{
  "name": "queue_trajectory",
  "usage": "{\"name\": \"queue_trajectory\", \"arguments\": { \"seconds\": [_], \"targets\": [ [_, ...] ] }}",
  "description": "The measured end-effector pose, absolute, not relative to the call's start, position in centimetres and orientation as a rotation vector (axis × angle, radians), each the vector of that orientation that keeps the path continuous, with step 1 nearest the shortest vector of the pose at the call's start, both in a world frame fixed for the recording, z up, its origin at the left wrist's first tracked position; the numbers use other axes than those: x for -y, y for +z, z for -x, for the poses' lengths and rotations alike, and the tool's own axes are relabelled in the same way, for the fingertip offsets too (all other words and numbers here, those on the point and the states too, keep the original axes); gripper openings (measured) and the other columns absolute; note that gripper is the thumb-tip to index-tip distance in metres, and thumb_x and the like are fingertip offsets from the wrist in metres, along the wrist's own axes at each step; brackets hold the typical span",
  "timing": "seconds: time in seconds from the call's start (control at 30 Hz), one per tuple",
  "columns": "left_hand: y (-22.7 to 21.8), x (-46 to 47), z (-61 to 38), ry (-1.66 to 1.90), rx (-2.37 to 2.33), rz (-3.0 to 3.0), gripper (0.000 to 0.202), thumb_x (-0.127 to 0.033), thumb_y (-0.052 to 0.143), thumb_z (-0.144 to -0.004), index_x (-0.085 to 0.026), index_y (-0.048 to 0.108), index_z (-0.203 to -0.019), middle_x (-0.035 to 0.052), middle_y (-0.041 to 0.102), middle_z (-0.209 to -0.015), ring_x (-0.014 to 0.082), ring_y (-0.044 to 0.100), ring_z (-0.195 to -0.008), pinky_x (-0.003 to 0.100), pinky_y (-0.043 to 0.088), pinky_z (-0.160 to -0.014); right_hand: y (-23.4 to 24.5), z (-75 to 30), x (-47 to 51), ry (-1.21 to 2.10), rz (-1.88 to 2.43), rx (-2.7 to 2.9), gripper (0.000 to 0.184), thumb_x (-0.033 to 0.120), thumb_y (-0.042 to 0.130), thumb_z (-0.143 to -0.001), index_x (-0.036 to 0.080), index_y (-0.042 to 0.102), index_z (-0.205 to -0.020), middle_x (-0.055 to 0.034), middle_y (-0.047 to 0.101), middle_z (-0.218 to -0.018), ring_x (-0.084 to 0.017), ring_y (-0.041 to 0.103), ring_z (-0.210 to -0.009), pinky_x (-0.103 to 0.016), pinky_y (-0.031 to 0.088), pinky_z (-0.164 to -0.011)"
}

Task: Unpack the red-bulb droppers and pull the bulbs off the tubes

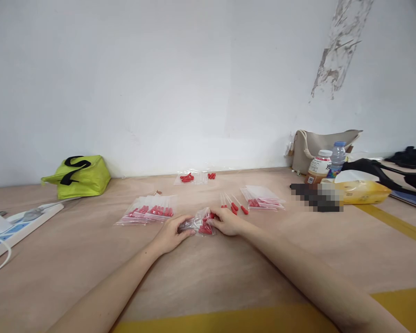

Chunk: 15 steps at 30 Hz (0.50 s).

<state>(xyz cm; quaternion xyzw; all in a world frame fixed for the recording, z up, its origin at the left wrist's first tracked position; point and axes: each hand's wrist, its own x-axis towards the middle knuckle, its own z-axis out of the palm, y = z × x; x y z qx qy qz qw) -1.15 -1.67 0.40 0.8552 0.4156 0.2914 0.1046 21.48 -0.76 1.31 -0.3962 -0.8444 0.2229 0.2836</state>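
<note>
Between my two hands, near the table's middle, is a clear plastic bag (197, 224) holding thin sticks with red ends. My left hand (171, 235) pinches its left side, thumb in front and fingers behind. On the right side, my right hand (229, 222) grips the bag by its red-ended part, with the fingertips partly hidden. Just beyond my right hand lie several loose white sticks with red ends (234, 207). A fanned pile of filled clear bags (146, 211) lies to the left, and another pile of bags (262, 199) to the right.
Against the wall lies a clear bag with red-ended pieces (194, 178). A lime-green pouch (83, 176) and a power strip (21, 229) are at left. At right stand a beige bag (303, 150), two bottles (321, 166) and a yellow tissue pack (364, 190).
</note>
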Motion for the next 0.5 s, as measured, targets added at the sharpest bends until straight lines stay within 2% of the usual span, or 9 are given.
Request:
{"name": "queue_trajectory", "arguments": {
  "seconds": [0.13, 0.3, 0.5],
  "targets": [
    [0.4, 1.7, 1.2, 0.874, -1.212, -2.523, 0.038, -0.039, 0.059, -0.075, -0.020, 0.056, -0.108, 0.0045, 0.062, -0.106, 0.0201, 0.057, -0.094, 0.031, 0.045, -0.082, 1.6, -21.7, 0.7, 0.546, 1.108, 2.243, 0.010, 0.016, 0.043, -0.080, 0.016, 0.052, -0.082, -0.0024, 0.058, -0.078, -0.012, 0.052, -0.069, -0.024, 0.037, -0.063],
    [0.3, 1.5, 1.2, 0.856, -1.232, -2.515, 0.038, -0.040, 0.058, -0.075, -0.020, 0.056, -0.108, 0.0049, 0.062, -0.106, 0.0206, 0.057, -0.095, 0.032, 0.045, -0.083, 1.4, -22.4, 0.6, 0.709, 0.999, 2.267, 0.022, 0.019, 0.051, -0.077, 0.018, 0.053, -0.099, -0.0018, 0.060, -0.086, -0.012, 0.054, -0.074, -0.024, 0.041, -0.066],
    [0.4, 1.5, 1.3, 0.836, -1.234, -2.522, 0.038, -0.041, 0.057, -0.075, -0.020, 0.056, -0.107, 0.0052, 0.062, -0.105, 0.0205, 0.057, -0.094, 0.032, 0.045, -0.082, 0.8, -22.5, 0.0, 0.853, 0.919, 2.148, 0.016, 0.015, 0.054, -0.075, 0.018, 0.055, -0.091, -0.0017, 0.061, -0.088, -0.013, 0.056, -0.080, -0.027, 0.045, -0.073]
  ]
}}
